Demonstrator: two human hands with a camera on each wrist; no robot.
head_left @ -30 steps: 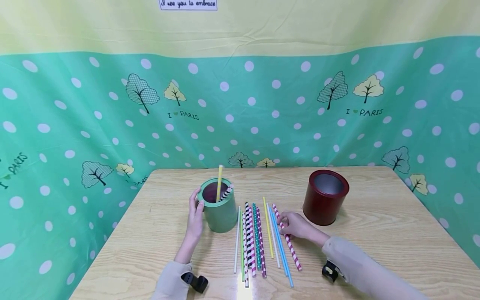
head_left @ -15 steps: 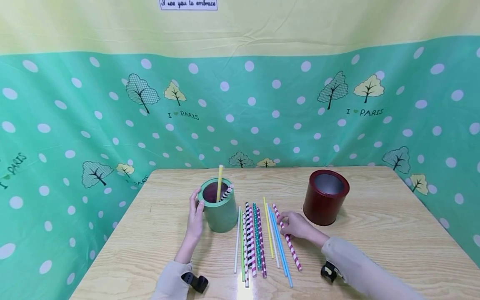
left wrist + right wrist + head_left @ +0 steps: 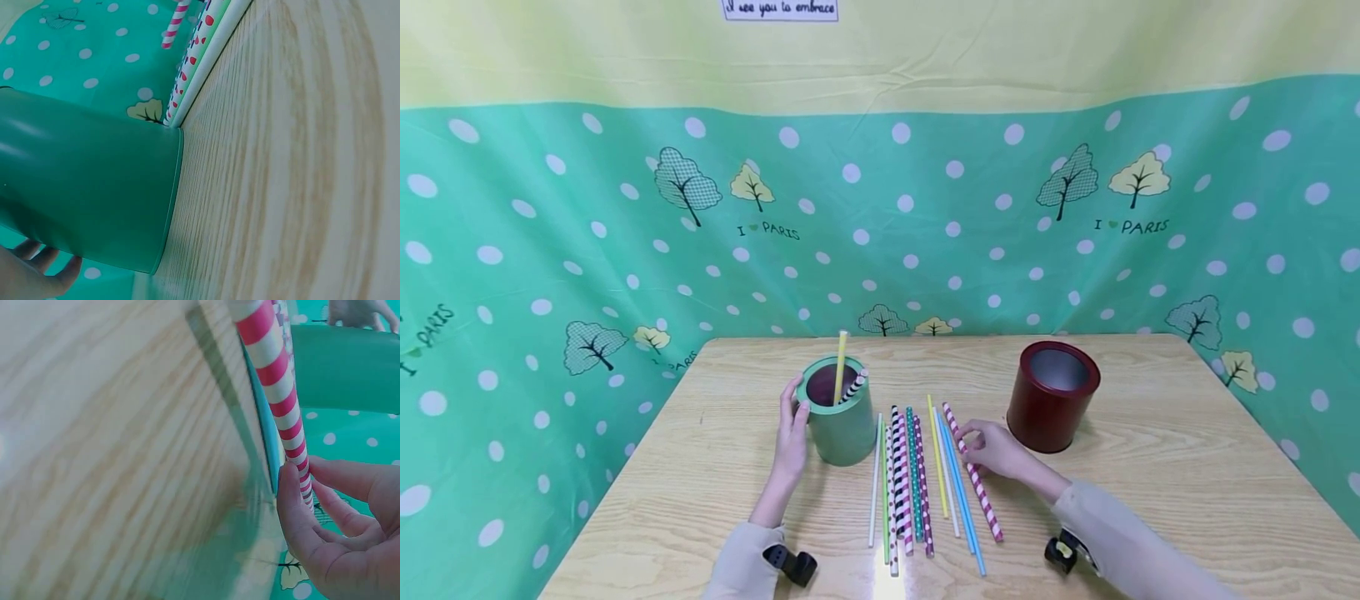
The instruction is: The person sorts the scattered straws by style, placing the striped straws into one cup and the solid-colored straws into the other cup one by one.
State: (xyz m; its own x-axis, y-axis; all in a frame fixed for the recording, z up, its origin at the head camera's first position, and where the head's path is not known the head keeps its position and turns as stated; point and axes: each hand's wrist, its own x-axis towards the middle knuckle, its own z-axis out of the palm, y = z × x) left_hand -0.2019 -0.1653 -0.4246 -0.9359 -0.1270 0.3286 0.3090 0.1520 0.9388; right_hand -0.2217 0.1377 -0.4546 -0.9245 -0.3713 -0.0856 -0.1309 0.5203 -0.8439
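Right hand (image 3: 996,451) pinches pink-and-white striped straw (image 3: 983,502), outermost right, just beside blue straws (image 3: 966,504). Left hand (image 3: 789,442) holds green canister (image 3: 844,439) by its side. Risks: fingertips snagging blue straws, too close; smooth round straw rolling if pinch slips.

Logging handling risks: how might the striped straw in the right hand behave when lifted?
The striped straw is likely stiff, as it runs straight past the right hand. Its thinness suggests little weight. Being round, it may roll if set down.
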